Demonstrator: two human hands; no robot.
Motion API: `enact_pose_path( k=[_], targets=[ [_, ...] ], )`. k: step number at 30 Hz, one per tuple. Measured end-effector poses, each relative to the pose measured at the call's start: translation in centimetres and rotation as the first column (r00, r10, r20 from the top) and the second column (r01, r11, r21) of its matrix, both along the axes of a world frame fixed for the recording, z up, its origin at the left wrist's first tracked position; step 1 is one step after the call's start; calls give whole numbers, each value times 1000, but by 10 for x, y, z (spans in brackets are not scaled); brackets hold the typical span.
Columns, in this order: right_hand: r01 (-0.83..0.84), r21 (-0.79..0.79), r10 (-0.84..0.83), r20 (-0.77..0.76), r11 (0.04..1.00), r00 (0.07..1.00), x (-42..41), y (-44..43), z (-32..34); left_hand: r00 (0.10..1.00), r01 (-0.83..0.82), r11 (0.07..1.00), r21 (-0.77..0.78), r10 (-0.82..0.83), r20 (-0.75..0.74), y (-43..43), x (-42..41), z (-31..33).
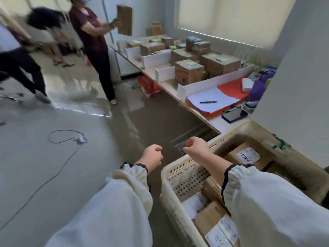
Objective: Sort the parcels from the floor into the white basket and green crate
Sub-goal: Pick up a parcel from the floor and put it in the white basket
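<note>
Two hands show at the bottom of the view, both curled into loose fists and holding nothing: the left hand (154, 155) hangs over the bare floor (53, 166) just beside the white basket (187, 177), and the right hand (195, 148) is above the basket's far rim. Inside the basket lie several parcels, among them a brown carton (210, 216) with printed labels and, further along, a labelled box (247, 155) with handwriting on it. No parcel shows on the floor near the hands, and I cannot make out the green crate. These parcels look like small cardboard cartons, so they are probably stiff and fairly light, each manageable with one hand. The paper labels and tape may be slick, so a hold across two opposite side faces, or thumb on top with fingers underneath, seems safest. A pale packet (194, 204) between them looks softer and may bend, so it is better taken along an edge. More boxes (188, 71) stand on the tabletop (170, 86) beyond.
</note>
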State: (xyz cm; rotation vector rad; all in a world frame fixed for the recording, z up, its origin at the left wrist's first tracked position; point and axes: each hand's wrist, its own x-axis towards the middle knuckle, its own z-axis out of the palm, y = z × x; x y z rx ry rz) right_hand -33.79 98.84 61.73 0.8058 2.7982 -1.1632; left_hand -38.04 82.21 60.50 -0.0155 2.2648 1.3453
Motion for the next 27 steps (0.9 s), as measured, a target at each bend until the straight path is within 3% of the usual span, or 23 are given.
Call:
enact_pose_path(
  k=[6,11,14,19,23,27],
  targets=[
    [-397,12,398,-34,918,917,-27,-185,32,916,-397,918,2,397,-55,-199,28,31],
    [-657,-56,654,-65,751,753,3,-359,45,754,-655,756,-6,653,-65,-357,103,42],
    [-805,-63,802,-63,590,594,45,-465,51,641,-767,641,-21,765,-65,-440,171,44],
    [-915,-135,922,-28,380,387,139,-613,46,428,-903,426,-51,902,-51,-564,300,44],
    [-923,-284,964,23,262,266,215,-705,31,261,-962,255,-103,964,-51,-645,409,43],
    [-971,-217,994,67,98,86,272,-776,11,45,-990,44,-136,999,-2,-704,495,30]
  ],
)
